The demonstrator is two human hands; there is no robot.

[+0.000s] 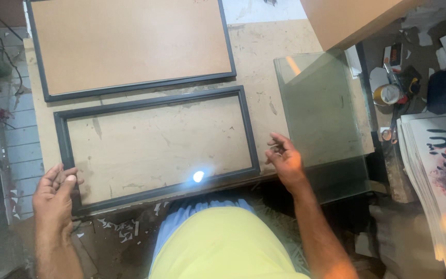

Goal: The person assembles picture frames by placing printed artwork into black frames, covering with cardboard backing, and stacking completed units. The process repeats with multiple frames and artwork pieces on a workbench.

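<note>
An empty dark rectangular frame [156, 101] lies flat on the worn wooden worktable [264, 62], right in front of me. My left hand [53, 194] rests at the frame's near left corner, fingers apart, holding nothing. My right hand [284, 157] hovers just past the frame's near right corner, fingers spread, close to the left edge of a stack of glass panes [321, 113]. A second dark frame fitted with a brown backing board [130, 41] lies farther back on the table.
A brown board [347, 18] juts over the table's far right corner. To the right sit a tape roll [386, 94], small tools and a pile of printed sheets [440, 170]. Scraps litter the floor near my legs. A bright light spot [198, 176] shows on the frame's near edge.
</note>
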